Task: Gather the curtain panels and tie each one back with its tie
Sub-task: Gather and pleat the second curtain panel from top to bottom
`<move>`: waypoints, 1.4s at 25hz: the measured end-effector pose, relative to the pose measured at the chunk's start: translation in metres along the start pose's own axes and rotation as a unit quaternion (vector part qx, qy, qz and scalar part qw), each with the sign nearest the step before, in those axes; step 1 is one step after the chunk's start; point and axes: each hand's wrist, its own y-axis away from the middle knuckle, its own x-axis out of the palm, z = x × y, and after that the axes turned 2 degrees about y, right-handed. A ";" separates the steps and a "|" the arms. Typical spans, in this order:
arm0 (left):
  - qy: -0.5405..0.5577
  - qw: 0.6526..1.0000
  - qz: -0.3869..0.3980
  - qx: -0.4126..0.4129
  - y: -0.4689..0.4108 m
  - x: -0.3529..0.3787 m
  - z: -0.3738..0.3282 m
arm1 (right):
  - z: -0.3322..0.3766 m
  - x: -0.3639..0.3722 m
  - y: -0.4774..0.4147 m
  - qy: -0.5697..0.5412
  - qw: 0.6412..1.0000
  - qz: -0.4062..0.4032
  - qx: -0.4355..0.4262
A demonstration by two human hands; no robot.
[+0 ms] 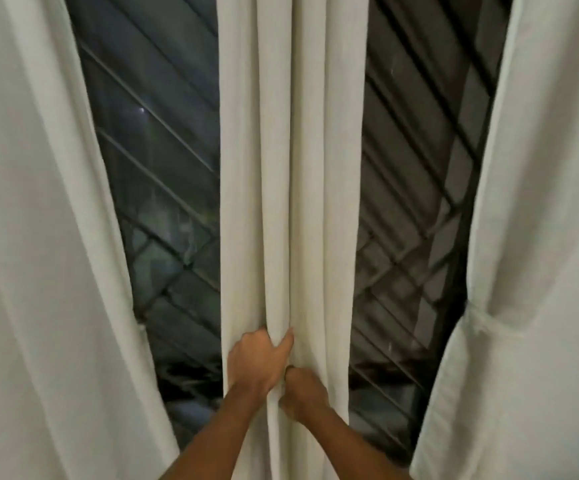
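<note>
Both forearms rose from the bottom edge and converged on the centre panel (pixel 293 168), which hung mid-window, bunched into vertical pleats. Left hand (pixel 258 363): fingers curled round a pleat, one digit pointing up along the fold. Right hand (pixel 303 396): just below, touching the left, gripping the same bundle, fingertips buried in the cloth. Left panel (pixel 21 237) and right panel (pixel 540 237) hung at the frame sides, both cut off. The band across the right panel was probably its tie (pixel 478 318), though its edges were soft. Window grille (pixel 156 168) was dark behind.
</note>
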 end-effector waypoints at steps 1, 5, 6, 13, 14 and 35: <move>0.007 1.000 -0.017 0.017 -0.016 -0.030 -0.026 | 0.016 -0.047 0.005 0.013 1.000 -0.011 -0.020; 0.022 0.989 -0.126 0.078 -0.065 -0.159 -0.141 | 0.087 -0.227 0.041 0.042 0.983 -0.156 -0.091; 0.023 0.984 -0.152 0.088 -0.077 -0.190 -0.167 | 0.104 -0.268 0.054 0.042 0.973 -0.203 -0.105; 0.102 0.946 -0.268 0.148 -0.146 -0.371 -0.308 | 0.187 -0.501 0.133 0.056 0.849 -0.494 -0.181; 0.122 0.944 -0.269 0.150 -0.152 -0.387 -0.324 | 0.193 -0.523 0.136 0.044 0.827 -0.528 -0.190; 0.031 0.913 -0.289 0.284 -0.233 -0.501 -0.520 | 0.215 -0.630 0.088 -0.057 0.834 -0.528 -0.149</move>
